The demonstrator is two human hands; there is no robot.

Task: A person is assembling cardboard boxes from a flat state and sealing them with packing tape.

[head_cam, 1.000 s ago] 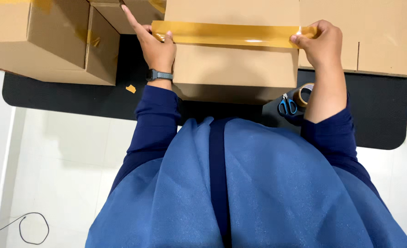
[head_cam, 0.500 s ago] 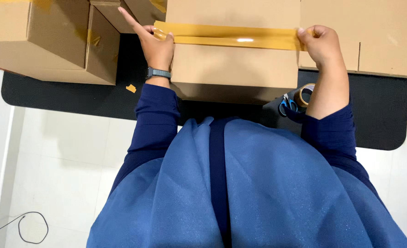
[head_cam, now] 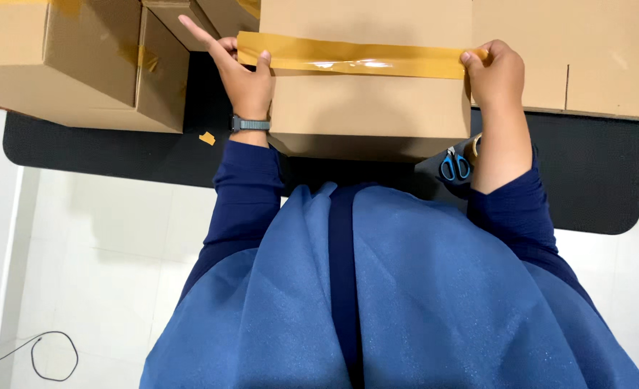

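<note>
A black table [head_cam: 600,180] is holding a few brown boxes, and the middle cardboard box [head_cam: 366,108] is sitting right in front of the person. A long strip of brown tape [head_cam: 355,57] is stretching flat across the top of this box. The left hand [head_cam: 242,75] is pinching one end of the tape with its fingers, one finger pointing out. The right hand [head_cam: 498,72] is clenching the other end. Blue scissors [head_cam: 453,164] are lying just beside the right arm.
</note>
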